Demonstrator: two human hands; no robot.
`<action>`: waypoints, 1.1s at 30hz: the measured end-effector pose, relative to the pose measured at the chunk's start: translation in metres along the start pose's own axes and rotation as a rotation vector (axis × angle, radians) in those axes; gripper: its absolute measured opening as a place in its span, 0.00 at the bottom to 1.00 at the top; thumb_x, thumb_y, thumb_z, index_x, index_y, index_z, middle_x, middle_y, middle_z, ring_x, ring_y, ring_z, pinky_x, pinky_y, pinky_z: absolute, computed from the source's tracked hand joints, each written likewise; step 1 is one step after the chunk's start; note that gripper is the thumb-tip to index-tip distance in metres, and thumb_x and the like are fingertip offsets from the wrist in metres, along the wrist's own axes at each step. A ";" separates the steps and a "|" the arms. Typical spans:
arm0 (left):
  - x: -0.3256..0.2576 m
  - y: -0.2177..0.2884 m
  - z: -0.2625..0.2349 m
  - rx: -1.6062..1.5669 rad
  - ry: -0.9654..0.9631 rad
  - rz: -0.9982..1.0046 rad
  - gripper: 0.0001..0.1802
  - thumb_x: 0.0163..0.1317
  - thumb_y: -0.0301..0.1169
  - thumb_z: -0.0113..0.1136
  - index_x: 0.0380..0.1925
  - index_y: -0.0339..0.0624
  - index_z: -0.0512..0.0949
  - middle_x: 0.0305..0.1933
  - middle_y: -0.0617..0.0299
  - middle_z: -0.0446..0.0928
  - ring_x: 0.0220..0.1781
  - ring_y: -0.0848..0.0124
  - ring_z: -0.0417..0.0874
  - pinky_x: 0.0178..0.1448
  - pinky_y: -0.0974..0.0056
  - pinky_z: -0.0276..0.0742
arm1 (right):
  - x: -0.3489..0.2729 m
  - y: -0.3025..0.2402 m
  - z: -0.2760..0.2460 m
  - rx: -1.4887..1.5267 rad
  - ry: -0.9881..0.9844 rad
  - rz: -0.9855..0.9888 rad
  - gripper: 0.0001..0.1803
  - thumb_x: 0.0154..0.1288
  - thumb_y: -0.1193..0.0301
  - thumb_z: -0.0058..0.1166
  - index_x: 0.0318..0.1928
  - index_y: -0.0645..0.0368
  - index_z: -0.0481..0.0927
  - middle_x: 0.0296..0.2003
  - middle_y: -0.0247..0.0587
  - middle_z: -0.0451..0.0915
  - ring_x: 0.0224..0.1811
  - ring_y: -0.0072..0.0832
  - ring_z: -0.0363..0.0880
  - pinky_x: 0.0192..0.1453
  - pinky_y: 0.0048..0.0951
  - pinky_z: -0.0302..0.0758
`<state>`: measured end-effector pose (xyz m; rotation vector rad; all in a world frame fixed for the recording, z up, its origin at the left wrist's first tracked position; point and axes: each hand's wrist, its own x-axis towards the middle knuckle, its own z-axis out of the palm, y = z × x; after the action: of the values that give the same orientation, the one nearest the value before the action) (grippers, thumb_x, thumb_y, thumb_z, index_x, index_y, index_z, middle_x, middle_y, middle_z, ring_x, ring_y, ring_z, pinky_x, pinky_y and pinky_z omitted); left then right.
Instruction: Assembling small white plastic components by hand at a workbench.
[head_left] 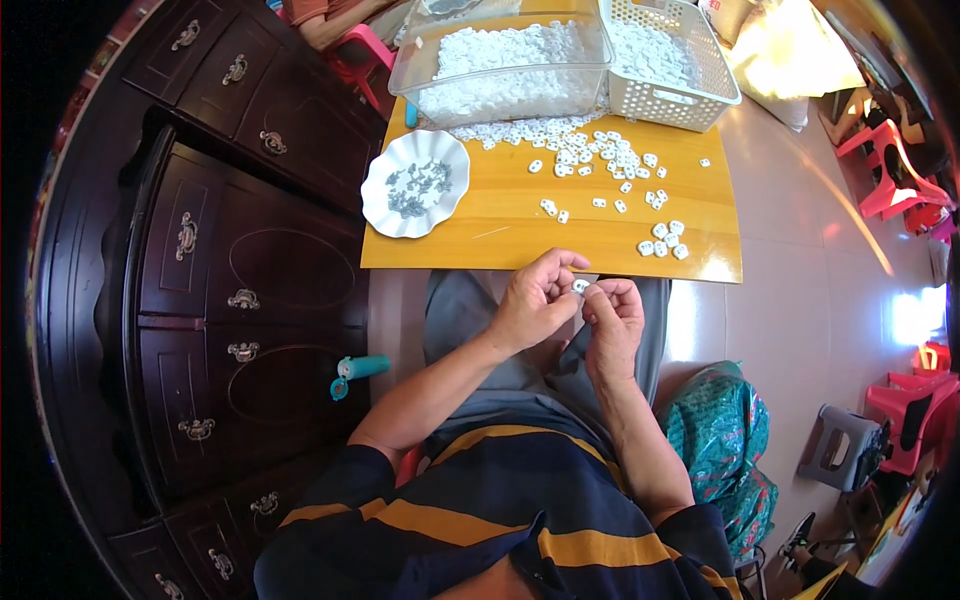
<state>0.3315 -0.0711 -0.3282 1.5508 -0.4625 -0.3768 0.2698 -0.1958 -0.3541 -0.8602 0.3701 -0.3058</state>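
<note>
both grips pinched shut around one small white plastic piece (580, 286), held between the left hand (533, 300) and the right hand (613, 318), fingertips meeting just over the near edge of the yellow wooden desk (500, 235). the piece sits right at the join of the two hands, a touch nearer the right hand's thumb; too small here to tell which way its long axis runs.

out on the desk, loose white plastic pieces (600, 160) lie scattered across the far middle, and a tight little cluster of white pieces (664, 241) sits near the right edge, closest to the right hand. far left, a white scalloped plate (415, 183) carries a heap of small grey metal parts (415, 187). at the far edge, a clear plastic tub (500, 62) is piled full of white pieces, and touching it on the right, a white slotted basket (668, 62) holds more. a dark wooden cabinet (200, 280) stands to the left, with a teal bottle (356, 369) lying on the floor beside it.
</note>
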 end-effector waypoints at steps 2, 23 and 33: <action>0.000 0.001 0.000 -0.015 -0.006 -0.001 0.17 0.63 0.18 0.59 0.52 0.36 0.74 0.31 0.73 0.73 0.29 0.89 0.70 0.33 0.80 0.66 | 0.000 0.000 0.000 0.010 0.004 0.005 0.06 0.67 0.78 0.61 0.39 0.57 0.76 0.30 0.30 0.79 0.29 0.14 0.72 0.35 0.17 0.69; -0.003 0.001 0.004 0.026 -0.020 -0.008 0.18 0.59 0.17 0.56 0.51 0.37 0.71 0.30 0.72 0.72 0.29 0.87 0.70 0.34 0.78 0.67 | 0.000 -0.003 0.002 0.003 0.029 -0.029 0.07 0.68 0.78 0.60 0.37 0.57 0.74 0.29 0.30 0.78 0.29 0.15 0.72 0.36 0.18 0.69; -0.006 0.005 0.000 0.014 0.018 0.012 0.17 0.61 0.17 0.57 0.50 0.34 0.70 0.29 0.67 0.75 0.28 0.83 0.76 0.34 0.74 0.74 | 0.002 -0.005 0.002 0.016 0.012 0.072 0.06 0.73 0.74 0.56 0.47 0.58 0.78 0.33 0.28 0.79 0.31 0.14 0.73 0.37 0.17 0.69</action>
<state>0.3263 -0.0680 -0.3239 1.5631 -0.4607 -0.3510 0.2724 -0.1982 -0.3497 -0.8274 0.4083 -0.2474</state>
